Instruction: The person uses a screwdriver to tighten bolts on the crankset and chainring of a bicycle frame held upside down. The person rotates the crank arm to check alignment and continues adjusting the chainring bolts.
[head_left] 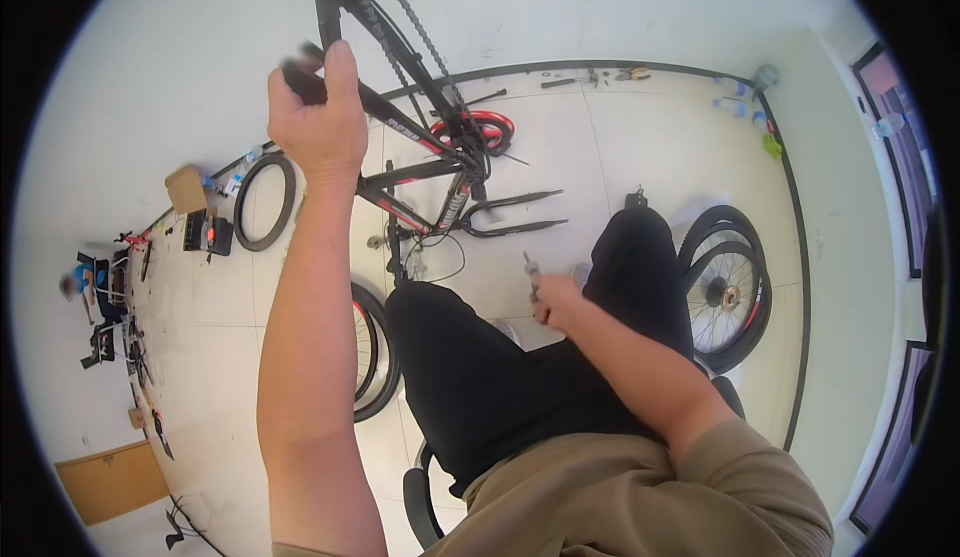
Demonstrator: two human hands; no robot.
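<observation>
Raised at the upper left, my left hand is closed around a black part at the end of the bicycle frame. The frame is black with red and white markings and stands tilted in front of me, a chain hanging along its upper part. Its fork points to the right near the floor, and the handlebar is low beside my left knee. Between my knees, my right hand grips a small grey hand tool with a thin tip, its exact kind unclear. The tool is apart from the frame.
Wheels lie at right and beside my left leg. A tire, toolbox and cardboard box are at left. A red coil lies behind the frame; a hammer, pliers and bottles line the wall.
</observation>
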